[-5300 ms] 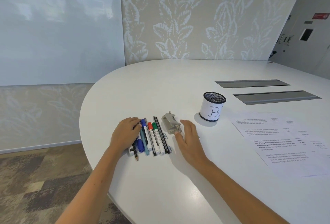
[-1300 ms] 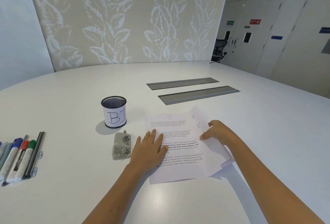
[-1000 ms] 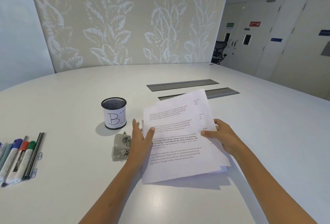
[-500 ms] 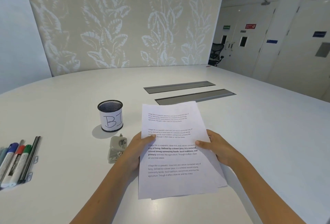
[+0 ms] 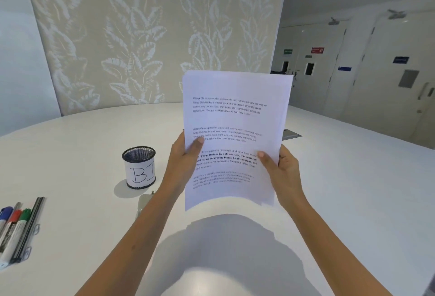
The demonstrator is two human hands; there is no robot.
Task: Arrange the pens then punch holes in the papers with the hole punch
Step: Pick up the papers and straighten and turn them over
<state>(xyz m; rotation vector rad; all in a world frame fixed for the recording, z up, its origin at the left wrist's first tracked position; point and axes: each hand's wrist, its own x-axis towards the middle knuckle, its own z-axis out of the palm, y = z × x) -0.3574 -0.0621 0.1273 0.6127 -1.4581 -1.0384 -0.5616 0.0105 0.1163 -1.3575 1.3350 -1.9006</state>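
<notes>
A stack of printed white papers is held upright in the air above the white table. My left hand grips its left edge, thumb on the front. My right hand grips its right edge the same way. The grey hole punch lies on the table below my left forearm, which hides most of it. The pens and markers lie side by side in a row at the far left, with blue, red and green caps showing.
A black mesh cup with a white label marked "BI" stands left of my left hand. A grey cable slot in the table peeks out behind the papers. Doors line the wall at the right.
Both hands gathered the papers off the table and raised them upright in front of me. The pens, cup and hole punch have stayed where they were.
</notes>
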